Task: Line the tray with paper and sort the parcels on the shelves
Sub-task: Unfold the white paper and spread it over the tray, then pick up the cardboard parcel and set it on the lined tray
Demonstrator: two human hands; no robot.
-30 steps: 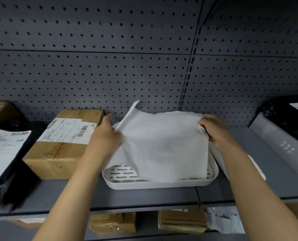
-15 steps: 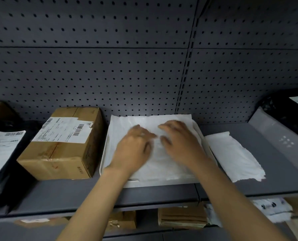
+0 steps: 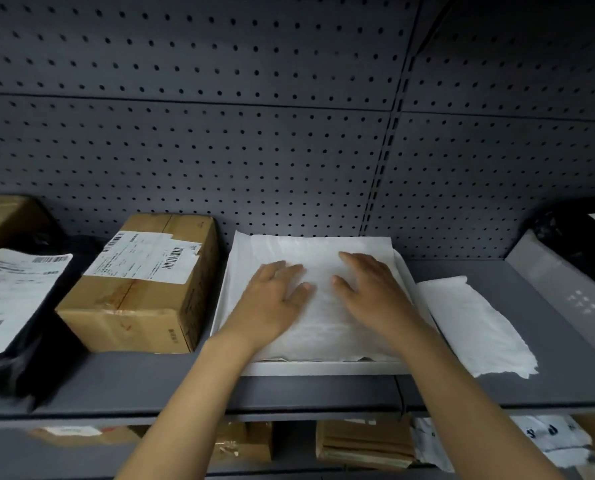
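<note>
A white tray (image 3: 324, 368) sits on the grey shelf (image 3: 143, 382), and a sheet of white paper (image 3: 320, 247) covers its inside. My left hand (image 3: 272, 299) and my right hand (image 3: 372, 292) lie flat on the paper, palms down, fingers spread, holding nothing. Left of the tray stands a brown cardboard parcel (image 3: 140, 289) with a white label. A black bag parcel (image 3: 12, 306) with a white label lies at the far left. A second sheet of white paper (image 3: 476, 327) lies on the shelf right of the tray.
A grey plastic mailer (image 3: 566, 289) and a black bag (image 3: 573, 230) lean at the far right. Another brown box (image 3: 8, 220) sits at the back left. A pegboard wall (image 3: 289, 150) closes the back. The shelf below holds more brown parcels (image 3: 362, 441) and white bags (image 3: 549, 441).
One second ago both hands held the paper by its sides above the tray. They laid it down inside, moved to its middle, and now press flat, slightly further apart than half a second ago.
</note>
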